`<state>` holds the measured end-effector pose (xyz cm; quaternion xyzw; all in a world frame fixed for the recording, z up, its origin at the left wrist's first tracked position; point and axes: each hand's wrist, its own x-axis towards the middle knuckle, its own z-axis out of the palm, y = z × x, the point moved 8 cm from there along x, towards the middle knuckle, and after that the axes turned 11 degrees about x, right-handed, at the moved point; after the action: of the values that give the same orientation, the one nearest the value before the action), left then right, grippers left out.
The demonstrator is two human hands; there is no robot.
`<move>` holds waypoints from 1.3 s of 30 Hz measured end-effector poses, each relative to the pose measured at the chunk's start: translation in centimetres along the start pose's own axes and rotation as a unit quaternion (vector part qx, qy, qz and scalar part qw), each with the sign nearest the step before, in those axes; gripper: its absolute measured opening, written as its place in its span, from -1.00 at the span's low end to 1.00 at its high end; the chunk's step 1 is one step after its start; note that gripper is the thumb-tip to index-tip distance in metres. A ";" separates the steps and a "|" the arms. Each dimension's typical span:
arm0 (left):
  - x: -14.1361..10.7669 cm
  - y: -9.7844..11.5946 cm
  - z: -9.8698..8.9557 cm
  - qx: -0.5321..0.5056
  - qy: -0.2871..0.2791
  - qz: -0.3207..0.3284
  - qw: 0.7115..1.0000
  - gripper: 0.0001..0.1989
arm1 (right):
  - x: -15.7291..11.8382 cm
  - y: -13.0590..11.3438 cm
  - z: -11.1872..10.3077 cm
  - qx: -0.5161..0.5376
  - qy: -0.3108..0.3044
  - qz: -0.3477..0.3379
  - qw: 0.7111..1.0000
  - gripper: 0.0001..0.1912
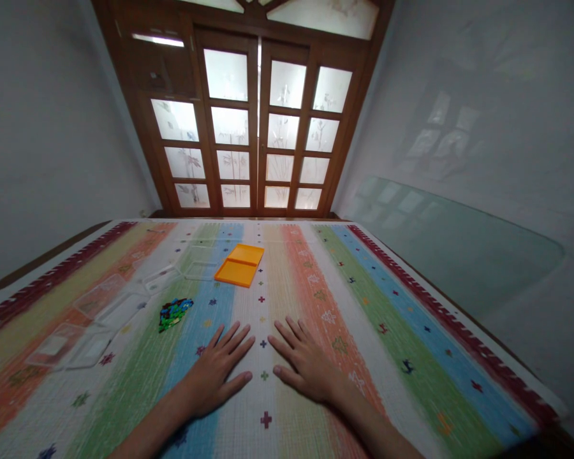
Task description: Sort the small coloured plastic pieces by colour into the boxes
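Observation:
Both hands rest palm down on a striped cloth (263, 398). My left hand (215, 373) lies on the blue and white stripes, its fingers spread and nothing held. To the right of it, my right hand (303, 363) is flat with fingers apart, over the beige and orange stripes, also holding nothing. A small pile of shiny green and blue pieces (175, 313) sits beyond my left hand, to its left. Farther off, an orange case (239, 265) lies opened flat, touched by neither hand.
Several clear plastic boxes (95, 347) lie open on the left side of the cloth, running back toward the orange case. Beyond the far table edge stand wooden doors (258, 127) with glass panes. White walls flank the table, with a glass panel (454, 242) at the right.

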<state>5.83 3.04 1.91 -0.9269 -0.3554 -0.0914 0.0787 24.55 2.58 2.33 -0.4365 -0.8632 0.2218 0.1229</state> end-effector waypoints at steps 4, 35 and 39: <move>0.1 0.0 -0.2 -0.006 0.011 0.000 1.000 -0.34 | 0.0 0.0 0.0 -0.005 -0.003 0.003 1.000 -0.37; 0.0 0.0 -0.4 0.007 0.023 0.004 1.000 -0.32 | -0.1 -0.1 -0.1 0.006 0.000 -0.003 1.000 -0.36; -0.1 0.1 -0.3 -0.001 0.030 0.003 1.000 -0.31 | -0.1 -0.2 -0.2 0.000 0.005 -0.004 1.000 -0.37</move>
<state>5.78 2.88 2.21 -0.9249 -0.3503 -0.1188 0.0886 24.55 2.43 2.61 -0.4338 -0.8645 0.2189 0.1283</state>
